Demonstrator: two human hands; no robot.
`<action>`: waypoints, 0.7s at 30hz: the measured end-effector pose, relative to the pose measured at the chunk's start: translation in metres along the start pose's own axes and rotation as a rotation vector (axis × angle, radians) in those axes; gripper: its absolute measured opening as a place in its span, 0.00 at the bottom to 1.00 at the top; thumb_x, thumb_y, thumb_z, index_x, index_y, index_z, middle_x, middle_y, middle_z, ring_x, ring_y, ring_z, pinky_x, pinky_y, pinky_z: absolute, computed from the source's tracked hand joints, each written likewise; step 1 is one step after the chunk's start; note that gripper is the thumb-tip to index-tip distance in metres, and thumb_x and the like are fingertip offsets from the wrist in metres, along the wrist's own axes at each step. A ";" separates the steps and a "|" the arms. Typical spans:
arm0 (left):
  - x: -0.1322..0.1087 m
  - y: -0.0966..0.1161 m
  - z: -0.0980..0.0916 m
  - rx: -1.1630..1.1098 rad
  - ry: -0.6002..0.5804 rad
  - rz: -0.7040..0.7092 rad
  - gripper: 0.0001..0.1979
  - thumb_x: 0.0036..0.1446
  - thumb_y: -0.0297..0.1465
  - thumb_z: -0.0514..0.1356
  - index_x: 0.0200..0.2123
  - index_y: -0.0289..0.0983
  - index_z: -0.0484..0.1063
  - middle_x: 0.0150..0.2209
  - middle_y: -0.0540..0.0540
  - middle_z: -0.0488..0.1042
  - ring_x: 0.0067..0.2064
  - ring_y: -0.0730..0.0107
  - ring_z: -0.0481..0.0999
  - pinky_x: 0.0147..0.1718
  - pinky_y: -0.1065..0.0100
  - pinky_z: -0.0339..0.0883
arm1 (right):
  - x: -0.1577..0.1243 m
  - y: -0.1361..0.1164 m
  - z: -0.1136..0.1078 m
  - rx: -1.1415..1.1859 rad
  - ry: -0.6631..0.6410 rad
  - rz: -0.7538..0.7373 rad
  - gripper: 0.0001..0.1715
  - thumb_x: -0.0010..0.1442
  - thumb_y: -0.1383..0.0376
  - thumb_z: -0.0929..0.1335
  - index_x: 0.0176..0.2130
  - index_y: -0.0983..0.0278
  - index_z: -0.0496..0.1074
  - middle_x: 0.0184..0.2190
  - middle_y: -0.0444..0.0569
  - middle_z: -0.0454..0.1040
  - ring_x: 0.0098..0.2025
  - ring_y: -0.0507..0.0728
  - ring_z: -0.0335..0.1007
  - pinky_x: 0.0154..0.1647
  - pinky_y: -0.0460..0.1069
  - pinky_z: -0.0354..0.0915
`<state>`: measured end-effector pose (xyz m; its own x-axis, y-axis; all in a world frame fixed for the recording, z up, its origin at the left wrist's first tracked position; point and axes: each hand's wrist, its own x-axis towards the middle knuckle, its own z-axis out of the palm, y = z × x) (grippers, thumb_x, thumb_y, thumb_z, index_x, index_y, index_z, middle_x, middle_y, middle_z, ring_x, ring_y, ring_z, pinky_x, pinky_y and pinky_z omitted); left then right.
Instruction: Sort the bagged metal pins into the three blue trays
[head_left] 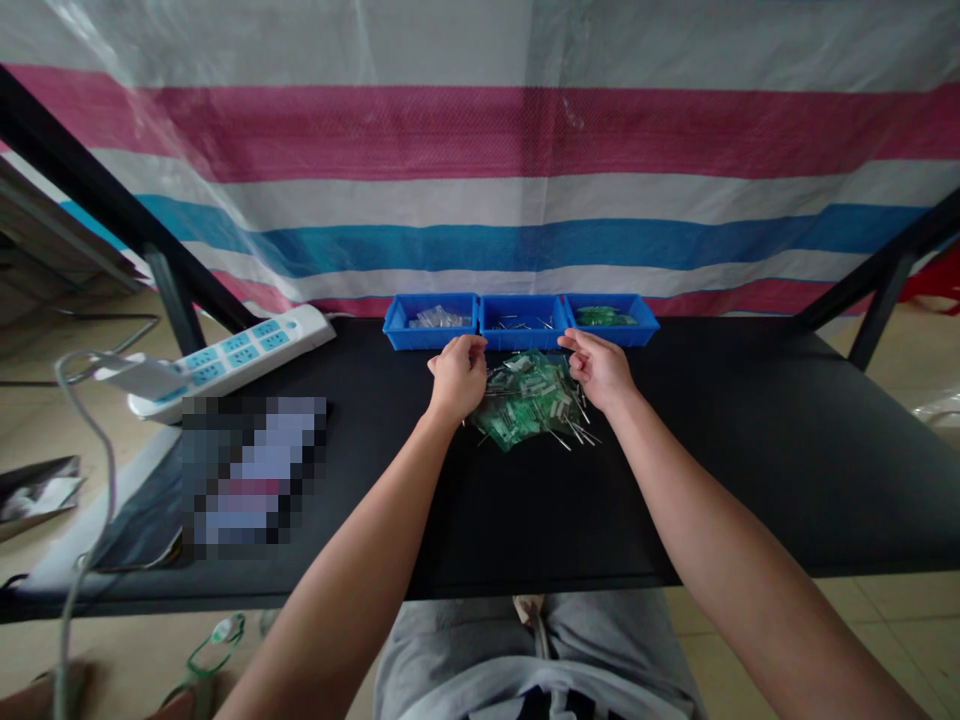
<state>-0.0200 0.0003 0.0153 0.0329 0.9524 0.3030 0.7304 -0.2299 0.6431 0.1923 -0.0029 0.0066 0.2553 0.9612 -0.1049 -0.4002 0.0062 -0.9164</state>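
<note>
A loose pile of green pieces, small clear pieces and thin metal pins [529, 400] lies on the black table between my two hands. My left hand [459, 378] is at the pile's left edge, its fingers curled together. Any item in those fingers is hidden. Across the pile, my right hand [598, 370] has its fingers bent in a pinch, and whatever they hold is too small to make out. Just beyond the hands stand a left blue bin [431, 340] with clear pieces, a middle blue bin [521, 340] with thin metal pins, and a right blue bin [646, 327] with green pieces.
A white power strip [304, 330] with a plugged-in adapter [146, 377] rests at the left of the black table [750, 450]. Nearer me lies a blurred-out flat object [259, 475] on a dark pouch [146, 510]. A cable hangs over the left edge. A striped sheet [480, 130] hangs behind.
</note>
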 end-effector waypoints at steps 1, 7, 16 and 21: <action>0.001 -0.002 -0.001 0.006 0.005 -0.007 0.13 0.57 0.24 0.51 0.42 0.39 0.72 0.44 0.45 0.77 0.47 0.64 0.75 0.49 0.60 0.63 | -0.001 0.000 0.000 -0.003 -0.002 0.001 0.14 0.42 0.61 0.73 0.30 0.65 0.75 0.27 0.48 0.78 0.15 0.44 0.55 0.14 0.41 0.41; 0.007 -0.013 -0.010 0.118 -0.062 -0.048 0.16 0.54 0.22 0.51 0.41 0.40 0.75 0.44 0.45 0.78 0.48 0.60 0.75 0.48 0.57 0.63 | -0.002 0.004 -0.002 -0.127 0.054 -0.093 0.12 0.42 0.61 0.72 0.28 0.66 0.75 0.22 0.45 0.74 0.15 0.44 0.54 0.14 0.42 0.42; 0.004 -0.004 -0.021 0.140 -0.344 0.187 0.11 0.54 0.32 0.56 0.37 0.39 0.77 0.38 0.46 0.78 0.42 0.60 0.76 0.43 0.61 0.65 | -0.013 0.011 -0.008 -0.827 -0.059 -0.590 0.11 0.53 0.60 0.67 0.26 0.65 0.75 0.21 0.45 0.73 0.25 0.52 0.67 0.30 0.48 0.61; -0.004 0.001 -0.013 0.193 -0.343 0.292 0.11 0.55 0.31 0.55 0.38 0.39 0.77 0.41 0.44 0.78 0.45 0.58 0.74 0.47 0.57 0.62 | -0.018 0.006 -0.009 -1.006 -0.210 -0.669 0.10 0.52 0.61 0.69 0.33 0.64 0.77 0.25 0.46 0.73 0.29 0.55 0.67 0.34 0.50 0.63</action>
<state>-0.0277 -0.0061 0.0240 0.4540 0.8723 0.1814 0.7693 -0.4865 0.4141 0.1935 -0.0229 -0.0005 -0.0346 0.8765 0.4802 0.6370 0.3895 -0.6652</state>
